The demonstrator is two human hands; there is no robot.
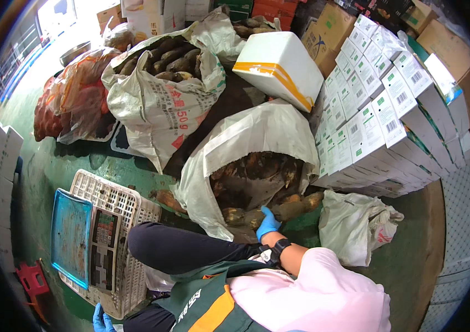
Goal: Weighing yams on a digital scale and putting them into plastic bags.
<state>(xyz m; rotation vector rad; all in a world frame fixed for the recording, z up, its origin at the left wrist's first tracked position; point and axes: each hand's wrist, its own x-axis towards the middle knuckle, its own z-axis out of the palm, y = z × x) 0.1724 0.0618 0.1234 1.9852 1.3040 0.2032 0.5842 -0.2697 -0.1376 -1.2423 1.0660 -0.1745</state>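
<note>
My right hand [268,223], in a blue glove, closes around a long, muddy, segmented lotus root [294,208] lying across the mouth of a white woven sack [218,146]. More brown roots [262,169] lie in the shadow inside that sack. At the lower left edge my left hand [102,320], also blue-gloved, is partly cut off by the frame. Its visible fingers stand apart beside the corner of a white plastic crate [135,276], and I see nothing clearly held in them. A scale with a blue tray [72,238] rests on the crate.
Another open sack [160,110] full of brown roots stands beyond, beside red bags [71,105]. A white foam box [273,61] leans at the back. Stacked white cartons [368,116] rise on the right, above a crumpled sack [354,224]. A red stool [32,279] is at the left.
</note>
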